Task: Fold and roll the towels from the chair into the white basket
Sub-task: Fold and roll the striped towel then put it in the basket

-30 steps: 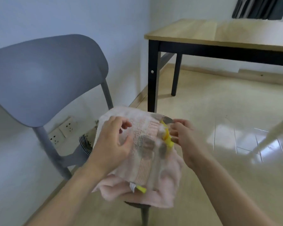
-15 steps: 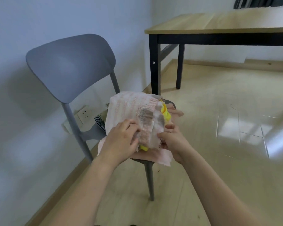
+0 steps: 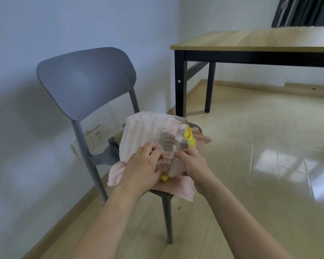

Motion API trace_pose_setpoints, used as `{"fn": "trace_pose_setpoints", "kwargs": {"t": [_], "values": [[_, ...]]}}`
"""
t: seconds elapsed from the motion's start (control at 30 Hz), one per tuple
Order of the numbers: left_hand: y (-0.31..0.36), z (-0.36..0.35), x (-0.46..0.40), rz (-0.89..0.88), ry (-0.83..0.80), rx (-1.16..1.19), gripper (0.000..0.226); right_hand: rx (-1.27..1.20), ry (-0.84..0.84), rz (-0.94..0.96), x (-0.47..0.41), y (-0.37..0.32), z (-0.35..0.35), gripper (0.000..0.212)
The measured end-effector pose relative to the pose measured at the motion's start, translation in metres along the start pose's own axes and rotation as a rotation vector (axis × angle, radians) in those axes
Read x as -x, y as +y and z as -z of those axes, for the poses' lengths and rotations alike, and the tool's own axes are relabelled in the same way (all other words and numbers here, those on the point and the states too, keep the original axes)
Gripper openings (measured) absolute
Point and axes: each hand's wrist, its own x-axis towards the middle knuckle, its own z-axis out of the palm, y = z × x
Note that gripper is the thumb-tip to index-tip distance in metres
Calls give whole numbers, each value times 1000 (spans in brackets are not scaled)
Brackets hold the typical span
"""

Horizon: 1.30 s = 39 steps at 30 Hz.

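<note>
A pale pink striped towel (image 3: 148, 129) lies heaped on the seat of the grey chair (image 3: 86, 79). My left hand (image 3: 144, 165) grips its near edge by the darker woven band. My right hand (image 3: 193, 161) pinches the same edge just to the right. A yellow cloth (image 3: 190, 136) peeks out under the towel on the right side. A second pink towel (image 3: 183, 189) hangs over the seat's front edge beneath my hands. A dark striped cloth (image 3: 113, 145) shows at the back of the seat. The white basket is not in view.
A wooden table with black legs (image 3: 180, 81) stands at the back right by the wall. A wall socket (image 3: 96, 136) sits low behind the chair. Glossy pale floor (image 3: 260, 165) spreads to the right.
The view has pulled back from the chair. My hands slid down the towel and came together at its near edge, the right hand leaving the yellow cloth.
</note>
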Motion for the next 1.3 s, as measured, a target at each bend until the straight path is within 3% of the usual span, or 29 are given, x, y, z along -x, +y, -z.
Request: {"fn": "trace_pose_setpoints", "kwargs": {"t": [0.17,0.3,0.47,0.6,0.73,0.83,0.93,1.07,1.3], "values": [[-7,-5,6,64,-10,45,37,83,66,89,-18,-2,-7,42],[-5,-9,7,47,31,59,41,89,64,94,-28,-2,-13,34],[-11,-11,9,22,143,0,49,-95,10,94,-14,-24,-5,12],[-15,-13,9,37,137,-22,53,-174,-18,76,-11,-27,12,28],[-21,-15,9,115,104,-15,51,-204,-73,2,-4,-22,26,15],[-24,-17,10,150,125,111,33,-141,-133,-109,1,-8,27,18],[-27,-18,13,118,59,172,34,-94,-156,-139,4,0,26,19],[-29,-14,17,67,-88,112,51,-97,-148,-98,2,-5,28,19],[-29,2,7,-23,207,135,24,-299,-117,-78,9,-50,19,16]]}}
